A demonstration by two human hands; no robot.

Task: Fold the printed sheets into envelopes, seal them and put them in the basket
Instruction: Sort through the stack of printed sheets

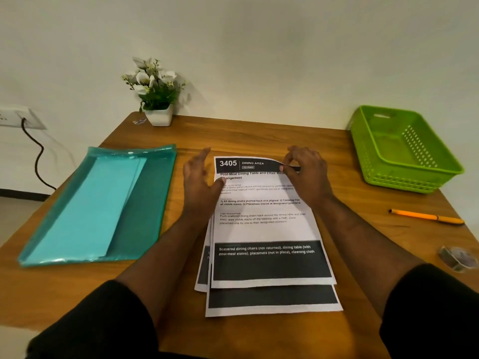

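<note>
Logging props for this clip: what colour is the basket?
Bright green basket, with perforated sides; clearest in the head view, far right of the table.

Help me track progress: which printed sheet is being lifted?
The top sheet, headed 3405: the right hand pinches its curled far right corner; the others lie flat beneath.

A wooden table (259, 133) stands against the wall. A teal folder (145, 203) lies at the left, a pile of printed sheets (267, 229) in the middle near the front edge. A potted plant (158, 116) stands at the far left corner, a green basket (404, 151) at the far right. An orange pen (427, 216) and a tape roll (457, 257) lie at the right.
</note>
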